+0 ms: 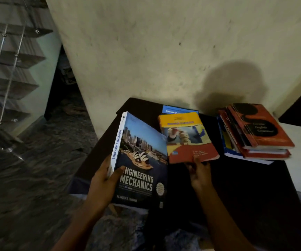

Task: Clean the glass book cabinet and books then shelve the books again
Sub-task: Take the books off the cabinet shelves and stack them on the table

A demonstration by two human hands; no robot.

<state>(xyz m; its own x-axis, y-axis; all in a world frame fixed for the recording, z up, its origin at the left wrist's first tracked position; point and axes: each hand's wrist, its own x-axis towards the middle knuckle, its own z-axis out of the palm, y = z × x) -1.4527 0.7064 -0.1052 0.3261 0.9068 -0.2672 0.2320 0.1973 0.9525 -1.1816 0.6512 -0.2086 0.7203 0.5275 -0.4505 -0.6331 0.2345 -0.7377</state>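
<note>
- The left hand (104,180) is clamped on the spine of the "Engineering Mechanics" book (140,160), thumb on the cover, and holds it tilted above the near edge of the dark bench (236,187).
- The right hand (199,173) reaches the near edge of the yellow and red book (187,140). I cannot tell if it grips or only touches it.
- This book lies on a blue book (178,110).
- A stack of books (254,134) lies further right.
- The glass shelves (10,57) are at the far left.

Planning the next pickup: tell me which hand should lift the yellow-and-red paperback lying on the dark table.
Right, probably. The right hand has its fingertips at the near edge of the yellow-and-red paperback. The left hand is busy gripping the dark-covered Engineering Mechanics book by its spine.
</note>
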